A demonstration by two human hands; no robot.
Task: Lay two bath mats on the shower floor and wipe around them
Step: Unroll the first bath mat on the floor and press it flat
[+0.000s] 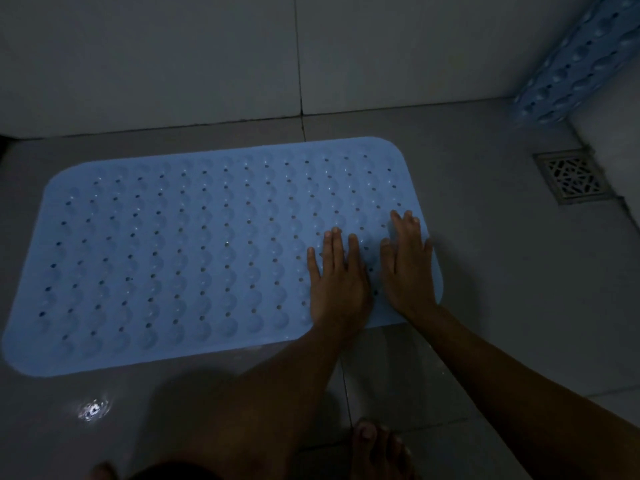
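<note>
A light blue bath mat (194, 251) with rows of bumps and small holes lies flat on the grey tiled shower floor (502, 306), its long side along the back wall. My left hand (336, 282) and my right hand (408, 268) lie side by side, palms down with straight fingers, pressing on the mat's right end. A second blue mat (581, 60), rolled or folded, leans in the top right corner against the wall.
A square metal floor drain (571, 176) sits to the right of the mat. The tiled back wall (173, 57) rises just behind the mat. My bare toes (374, 441) are at the bottom edge. A wet glint (92, 408) shines on the floor at the lower left.
</note>
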